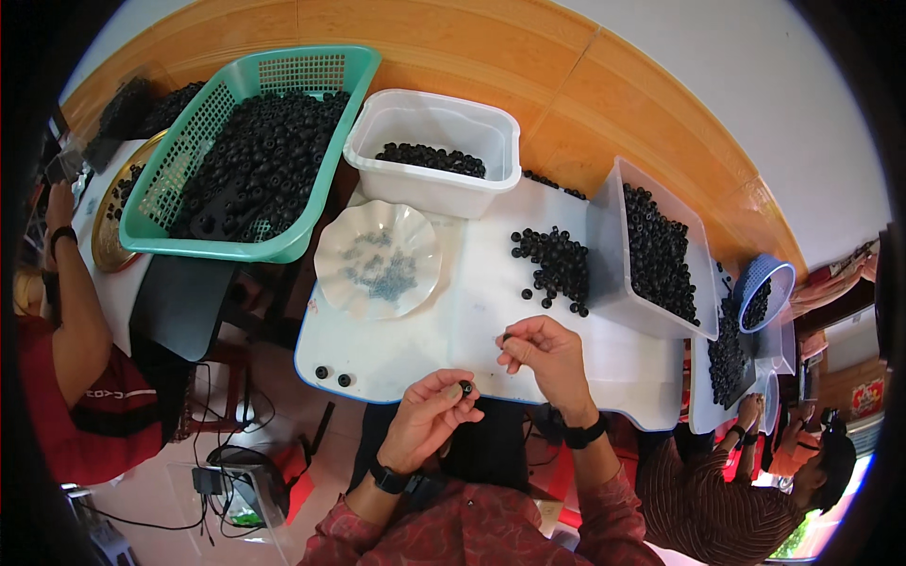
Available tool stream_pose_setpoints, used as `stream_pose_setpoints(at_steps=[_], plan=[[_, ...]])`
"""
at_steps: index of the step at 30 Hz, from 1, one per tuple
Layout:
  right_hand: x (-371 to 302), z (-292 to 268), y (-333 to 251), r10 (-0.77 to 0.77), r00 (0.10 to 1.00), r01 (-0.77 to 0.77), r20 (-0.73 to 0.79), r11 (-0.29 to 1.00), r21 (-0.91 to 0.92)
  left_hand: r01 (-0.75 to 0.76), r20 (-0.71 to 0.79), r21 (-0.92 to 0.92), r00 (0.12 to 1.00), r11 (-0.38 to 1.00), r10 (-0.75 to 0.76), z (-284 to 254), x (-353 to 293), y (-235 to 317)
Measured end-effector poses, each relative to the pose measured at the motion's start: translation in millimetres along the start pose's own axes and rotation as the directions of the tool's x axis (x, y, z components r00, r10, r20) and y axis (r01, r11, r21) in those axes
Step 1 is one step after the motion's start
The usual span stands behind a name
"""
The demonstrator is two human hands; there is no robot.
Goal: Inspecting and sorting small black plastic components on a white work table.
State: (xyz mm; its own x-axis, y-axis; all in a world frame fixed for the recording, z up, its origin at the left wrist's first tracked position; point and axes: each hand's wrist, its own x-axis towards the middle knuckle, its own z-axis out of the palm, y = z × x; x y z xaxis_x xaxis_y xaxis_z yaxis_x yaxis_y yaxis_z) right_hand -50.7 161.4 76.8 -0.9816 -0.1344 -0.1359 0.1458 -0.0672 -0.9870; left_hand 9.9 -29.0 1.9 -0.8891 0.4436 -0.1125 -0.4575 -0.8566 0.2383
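My left hand (425,422) is just in front of the table's near edge, pinching a small round black part (465,388) with a hole in it between thumb and fingers. To its right and a little farther off, my right hand (552,358) is closed in a pinch on a small dark piece (507,338), mostly covered by the fingertips. A loose pile of similar black parts (557,259) lies beyond my right hand. Two more black parts (322,372) sit near the front left edge. A wavy-rimmed white plate (330,241) holds many tiny greyish pieces (389,274).
On the white table (472,292), a white tub (434,191) and a grey-white bin (609,226) hold black parts. A green basket (142,226) full of them stands at far left. Co-workers (85,377) sit on both sides. Cables (203,472) hang at lower left.
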Motion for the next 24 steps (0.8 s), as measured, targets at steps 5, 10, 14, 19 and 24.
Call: stream_pose_setpoints(at_steps=[5, 10, 14, 19, 24], plan=[[-24.4, 4.3, 11.6, 0.019, 0.999, -0.02, 0.03, 0.998, 0.063, -0.014, -0.032, 0.056, 0.999, 0.998, 0.016, 12.3, -1.3, -0.7], [-36.8, 10.1, 17.3, 0.032, 0.999, -0.036, 0.044, 0.994, 0.101, -0.018, -0.033, 0.056, 0.999, 0.998, 0.02, 15.3, -3.6, -1.5], [-42.7, 12.1, 20.8, 0.027, 0.999, -0.033, 0.039, 0.986, 0.166, -0.027, -0.019, 0.053, 0.999, 0.998, 0.028, 14.5, -5.6, -3.1], [-47.6, 11.8, 21.8, 0.016, 0.998, -0.024, 0.056, 0.989, 0.145, -0.032, -0.009, 0.042, 0.999, 0.999, 0.032, 16.2, -6.2, -2.7], [-52.9, 16.3, 25.9, -0.015, 0.999, 0.011, 0.031, 0.99, 0.142, -0.018, 0.001, 0.007, 1.0, 1.0, 0.018, 16.1, -6.5, -3.2]])
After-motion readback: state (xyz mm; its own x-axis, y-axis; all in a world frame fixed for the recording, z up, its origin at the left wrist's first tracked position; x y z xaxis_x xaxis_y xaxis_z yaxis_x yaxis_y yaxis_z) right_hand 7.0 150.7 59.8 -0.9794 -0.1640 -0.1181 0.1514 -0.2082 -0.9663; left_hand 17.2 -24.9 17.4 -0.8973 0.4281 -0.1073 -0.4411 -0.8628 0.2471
